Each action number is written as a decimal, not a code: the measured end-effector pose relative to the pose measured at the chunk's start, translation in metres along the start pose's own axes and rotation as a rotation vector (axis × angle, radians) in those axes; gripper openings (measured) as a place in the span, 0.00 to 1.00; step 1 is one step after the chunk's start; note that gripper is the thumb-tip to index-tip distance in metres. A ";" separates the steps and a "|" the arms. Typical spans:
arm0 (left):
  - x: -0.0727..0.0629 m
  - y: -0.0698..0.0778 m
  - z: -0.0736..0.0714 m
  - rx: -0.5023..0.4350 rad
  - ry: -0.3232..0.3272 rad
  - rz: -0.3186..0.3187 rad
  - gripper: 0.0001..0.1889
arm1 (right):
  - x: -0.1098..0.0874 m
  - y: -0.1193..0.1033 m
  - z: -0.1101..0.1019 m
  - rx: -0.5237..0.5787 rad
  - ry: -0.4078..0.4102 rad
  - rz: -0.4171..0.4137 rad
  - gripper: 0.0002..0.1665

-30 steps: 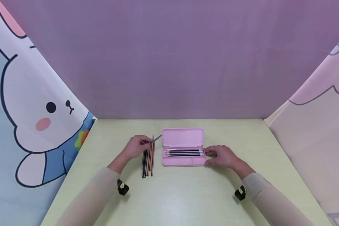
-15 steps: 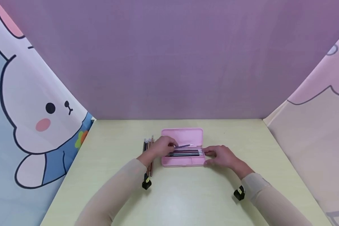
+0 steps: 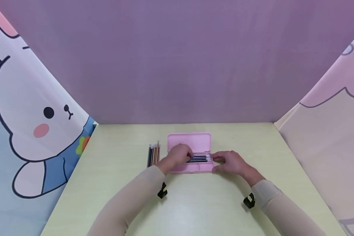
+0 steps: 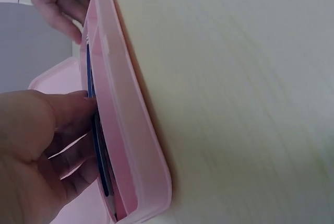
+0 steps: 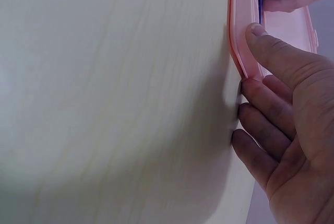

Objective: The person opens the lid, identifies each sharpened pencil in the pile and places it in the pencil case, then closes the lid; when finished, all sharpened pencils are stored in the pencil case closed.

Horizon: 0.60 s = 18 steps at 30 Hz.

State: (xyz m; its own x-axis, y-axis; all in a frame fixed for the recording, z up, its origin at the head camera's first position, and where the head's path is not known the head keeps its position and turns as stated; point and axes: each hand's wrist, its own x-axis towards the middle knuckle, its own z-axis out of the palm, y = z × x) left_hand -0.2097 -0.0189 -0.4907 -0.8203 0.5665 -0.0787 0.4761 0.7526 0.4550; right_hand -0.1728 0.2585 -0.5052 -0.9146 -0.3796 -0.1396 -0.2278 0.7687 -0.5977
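A pink pencil case [image 3: 206, 167] lies on the table with its lid [image 3: 191, 140] raised at the back. Several dark pencils [image 3: 201, 159] with white ends lie side by side in its long compartment. My left hand [image 3: 179, 154] reaches down into that compartment, its thumb and curled fingers pinching a pencil; the hand covers the case's left part. In the left wrist view, a dark blue pencil [image 4: 100, 148] runs along the case under the thumb. My right hand [image 3: 231, 162] grips the case's right end, thumb at the front corner and fingers at the side.
Left of the case, several more pencils [image 3: 154, 154], black and brown, lie in a row, their near ends hidden by the left sleeve [image 3: 141, 193]. A purple backdrop [image 3: 183, 65] rises behind the table [image 3: 242, 137], and cartoon-printed cloths flank both sides.
My left hand has carried a pencil rightward from the loose row to the case and lowered it among the others. My right hand has stayed at the case's end.
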 end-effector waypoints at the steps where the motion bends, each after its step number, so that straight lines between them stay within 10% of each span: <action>1: 0.000 0.001 0.001 0.010 0.003 0.001 0.13 | 0.000 0.000 0.000 0.002 -0.001 0.005 0.38; 18: -0.004 0.000 0.000 0.024 -0.017 0.034 0.11 | 0.001 0.000 0.000 -0.002 -0.005 -0.009 0.38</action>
State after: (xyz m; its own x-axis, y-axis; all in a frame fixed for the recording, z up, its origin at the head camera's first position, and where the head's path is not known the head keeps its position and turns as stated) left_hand -0.2061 -0.0210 -0.4901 -0.7979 0.5976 -0.0788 0.5116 0.7405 0.4358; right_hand -0.1740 0.2583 -0.5056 -0.9109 -0.3888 -0.1380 -0.2364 0.7661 -0.5977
